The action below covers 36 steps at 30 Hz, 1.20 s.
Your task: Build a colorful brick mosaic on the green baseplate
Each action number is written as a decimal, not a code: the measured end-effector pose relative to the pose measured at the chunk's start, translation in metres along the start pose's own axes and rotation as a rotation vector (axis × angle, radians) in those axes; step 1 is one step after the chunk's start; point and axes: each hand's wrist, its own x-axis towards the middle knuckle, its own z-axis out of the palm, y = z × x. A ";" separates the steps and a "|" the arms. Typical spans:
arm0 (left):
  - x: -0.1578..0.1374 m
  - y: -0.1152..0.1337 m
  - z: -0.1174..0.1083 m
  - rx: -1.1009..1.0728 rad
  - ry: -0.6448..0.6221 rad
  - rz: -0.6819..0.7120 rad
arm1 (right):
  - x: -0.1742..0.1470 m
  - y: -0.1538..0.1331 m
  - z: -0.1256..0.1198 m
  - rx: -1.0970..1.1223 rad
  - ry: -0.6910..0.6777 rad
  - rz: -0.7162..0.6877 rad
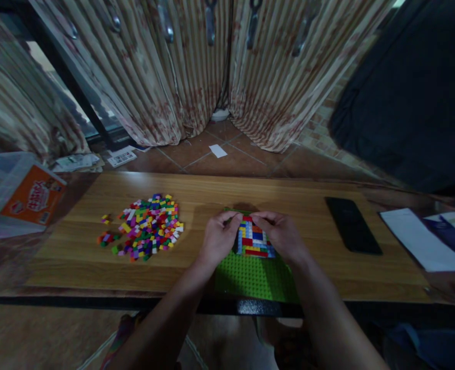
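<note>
A green studded baseplate (256,280) lies at the front edge of the table. On its far part sits a flat patch of toy building bricks (253,240) in red, blue, white and yellow. My left hand (220,239) curls at the patch's far left corner, its thumb on the bricks. Opposite it, my right hand (280,234) is closed at the far right corner, thumb also touching the bricks. The fingertips of both hands are partly hidden behind the thumbs; any single small brick between them cannot be made out.
Many loose bricks (150,226) are heaped on the wooden table (196,185) to the left. A black phone-like slab (353,226) and white paper (420,239) lie at the right. A clear plastic bin (4,180) stands far left. Curtains (196,77) hang beyond the table.
</note>
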 end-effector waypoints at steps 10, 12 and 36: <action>0.003 0.002 0.000 0.030 0.016 -0.024 | 0.001 0.002 0.000 0.112 0.027 0.056; 0.003 0.001 0.001 0.023 0.033 -0.027 | 0.001 0.001 0.000 0.136 0.031 0.067; 0.007 -0.002 0.003 -0.026 0.044 -0.034 | -0.002 0.006 -0.001 0.003 0.002 -0.057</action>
